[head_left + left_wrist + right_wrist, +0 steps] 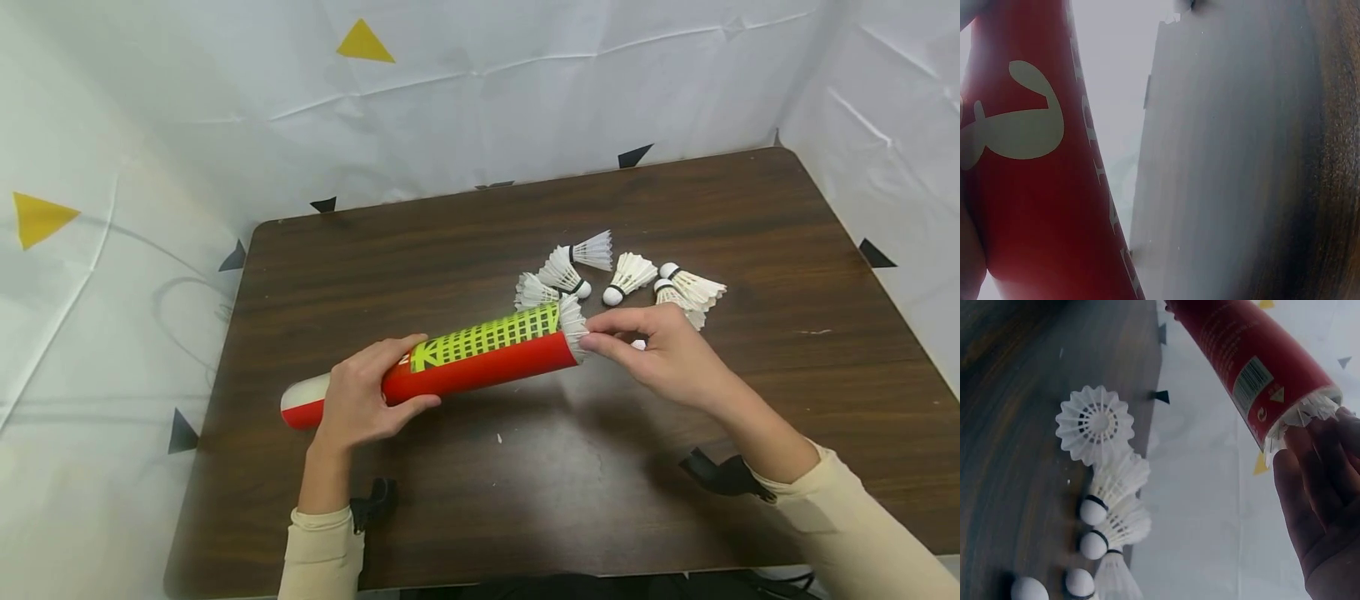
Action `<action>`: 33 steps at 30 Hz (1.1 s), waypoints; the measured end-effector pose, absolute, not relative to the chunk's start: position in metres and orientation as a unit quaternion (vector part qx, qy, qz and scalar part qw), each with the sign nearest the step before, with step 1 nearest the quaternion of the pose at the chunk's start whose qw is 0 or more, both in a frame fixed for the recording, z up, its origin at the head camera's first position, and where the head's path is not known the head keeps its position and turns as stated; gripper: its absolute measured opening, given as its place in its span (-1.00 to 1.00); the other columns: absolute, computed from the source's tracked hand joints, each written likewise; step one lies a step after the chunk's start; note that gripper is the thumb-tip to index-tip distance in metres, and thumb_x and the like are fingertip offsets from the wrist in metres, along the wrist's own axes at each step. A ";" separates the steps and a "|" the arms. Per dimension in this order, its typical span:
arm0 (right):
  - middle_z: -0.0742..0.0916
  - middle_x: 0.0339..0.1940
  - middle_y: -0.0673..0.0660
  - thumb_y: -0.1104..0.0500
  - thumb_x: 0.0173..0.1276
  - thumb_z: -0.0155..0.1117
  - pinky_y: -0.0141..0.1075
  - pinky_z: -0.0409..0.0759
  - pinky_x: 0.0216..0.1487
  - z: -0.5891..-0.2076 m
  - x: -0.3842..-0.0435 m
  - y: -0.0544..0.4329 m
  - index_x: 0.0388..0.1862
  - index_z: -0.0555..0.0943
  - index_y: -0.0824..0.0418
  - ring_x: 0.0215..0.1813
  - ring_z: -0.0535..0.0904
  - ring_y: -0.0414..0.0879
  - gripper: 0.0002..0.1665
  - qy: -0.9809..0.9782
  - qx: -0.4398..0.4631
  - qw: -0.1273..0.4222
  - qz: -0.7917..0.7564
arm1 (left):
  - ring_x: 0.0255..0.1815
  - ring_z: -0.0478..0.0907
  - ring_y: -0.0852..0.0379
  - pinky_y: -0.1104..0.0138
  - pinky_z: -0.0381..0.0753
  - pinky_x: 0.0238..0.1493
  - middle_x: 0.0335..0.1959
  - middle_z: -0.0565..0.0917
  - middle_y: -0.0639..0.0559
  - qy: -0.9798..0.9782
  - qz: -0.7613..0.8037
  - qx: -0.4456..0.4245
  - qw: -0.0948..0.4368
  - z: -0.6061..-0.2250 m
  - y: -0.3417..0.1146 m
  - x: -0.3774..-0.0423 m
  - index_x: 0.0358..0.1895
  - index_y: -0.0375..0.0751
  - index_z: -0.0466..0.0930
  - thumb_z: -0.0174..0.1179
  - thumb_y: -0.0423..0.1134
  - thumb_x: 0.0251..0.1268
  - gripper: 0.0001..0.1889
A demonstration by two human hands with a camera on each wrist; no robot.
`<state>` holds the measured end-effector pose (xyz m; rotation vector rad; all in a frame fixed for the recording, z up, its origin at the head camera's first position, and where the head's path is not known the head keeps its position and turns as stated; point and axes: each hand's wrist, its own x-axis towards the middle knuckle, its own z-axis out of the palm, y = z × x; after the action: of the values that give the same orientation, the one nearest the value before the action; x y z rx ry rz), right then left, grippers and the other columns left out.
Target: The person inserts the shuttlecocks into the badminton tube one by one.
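A red and yellow-green shuttlecock tube (480,358) is held tilted over the table, its mouth to the right. My left hand (363,396) grips it near the pale-banded lower end, thumb in front and fingers over the top. White feathers of a shuttlecock (572,323) stick out of the mouth. Thumb and fingers of my right hand (656,346) pinch these feather tips. From the right wrist view, the fingers (1313,469) reach up to the feathers at the tube's rim; the cork is hidden inside. The left wrist view shows the tube's red side (1035,206) close up.
Several loose white shuttlecocks (630,277) lie on the brown wooden table (420,267) beyond the tube's mouth and my right hand. One stands feathers-up (1094,425) in the right wrist view. White sheeting (480,100) hangs behind and beside the table.
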<state>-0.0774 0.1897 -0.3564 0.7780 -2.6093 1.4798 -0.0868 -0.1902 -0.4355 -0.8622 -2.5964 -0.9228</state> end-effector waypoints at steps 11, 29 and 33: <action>0.71 -0.42 0.00 0.39 0.34 0.26 -0.30 0.55 -0.47 -0.362 -0.088 0.179 -0.16 0.74 0.23 -0.47 0.56 -0.09 -0.82 -0.823 0.250 -0.091 0.502 | -0.07 0.61 0.17 0.18 0.64 -0.08 0.02 0.68 0.14 -0.892 -0.313 -0.301 0.125 -0.435 -0.187 -0.086 0.24 -0.01 0.56 0.47 0.16 -0.09 -0.26; 0.75 -0.44 0.15 0.40 0.21 0.31 -0.32 0.38 -0.74 -0.368 -0.107 0.161 -0.26 0.75 0.40 -0.75 0.35 -0.11 -0.86 -0.781 0.216 -0.213 0.545 | -0.07 0.61 0.18 0.20 0.64 -0.08 0.02 0.68 0.16 -0.892 -0.307 -0.308 0.122 -0.439 -0.185 -0.085 0.26 0.06 0.53 0.45 0.19 -0.07 -0.26; 0.76 -0.41 0.15 0.39 0.21 0.32 -0.29 0.42 -0.73 -0.367 -0.107 0.162 -0.25 0.74 0.40 -0.73 0.38 -0.09 -0.85 -0.784 0.216 -0.213 0.542 | -0.08 0.61 0.18 0.20 0.64 -0.09 0.02 0.68 0.15 -0.893 -0.307 -0.307 0.122 -0.439 -0.184 -0.085 0.26 0.05 0.54 0.45 0.19 -0.07 -0.27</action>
<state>-0.1068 0.1617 -0.3671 0.7884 -2.8632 1.9811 -0.0850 -0.1842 -0.4388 -0.8964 -2.6055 -0.8962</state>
